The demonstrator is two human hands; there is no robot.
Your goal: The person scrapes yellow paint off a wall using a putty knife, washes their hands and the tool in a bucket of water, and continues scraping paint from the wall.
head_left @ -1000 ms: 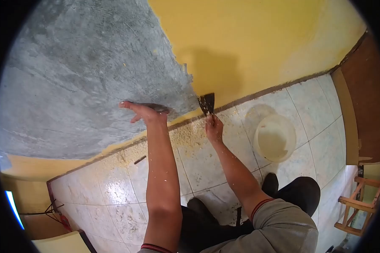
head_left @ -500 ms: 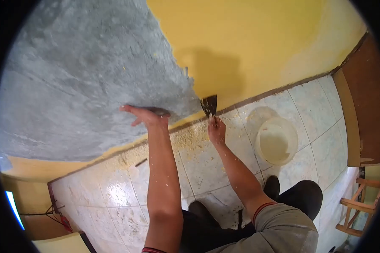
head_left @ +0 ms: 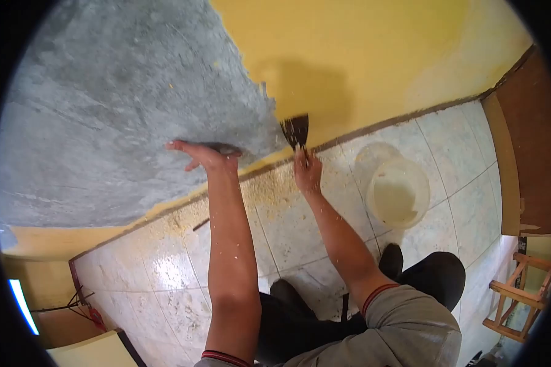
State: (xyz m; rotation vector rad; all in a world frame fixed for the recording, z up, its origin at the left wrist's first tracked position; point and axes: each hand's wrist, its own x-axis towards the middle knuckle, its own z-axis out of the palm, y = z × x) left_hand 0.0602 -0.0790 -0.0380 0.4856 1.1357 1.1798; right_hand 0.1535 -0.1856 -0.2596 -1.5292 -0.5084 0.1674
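Note:
My right hand (head_left: 308, 171) is closed around the handle of a putty knife (head_left: 296, 129). Its wide dark blade, flecked with pale bits, lies against the lower yellow wall (head_left: 373, 55), by the ragged edge of the paint. To the left, my left hand (head_left: 209, 156) rests with spread fingers on the bare grey part of the wall (head_left: 134, 104). A thin yellow strip of paint remains along the wall's foot. Crumbs of scraped paint (head_left: 269, 191) are scattered on the floor below both hands.
A whitish plastic bucket (head_left: 398, 194) stands on the tiled floor (head_left: 312, 238) right of my right arm. A thin dark stick (head_left: 201, 224) lies near the debris. At the far right are a wooden stool (head_left: 520, 293) and a brown wooden panel (head_left: 536, 140).
The putty knife and my right hand sit slightly higher and further left in view. The whole scene has shifted a little the same way. My left hand stays on the wall.

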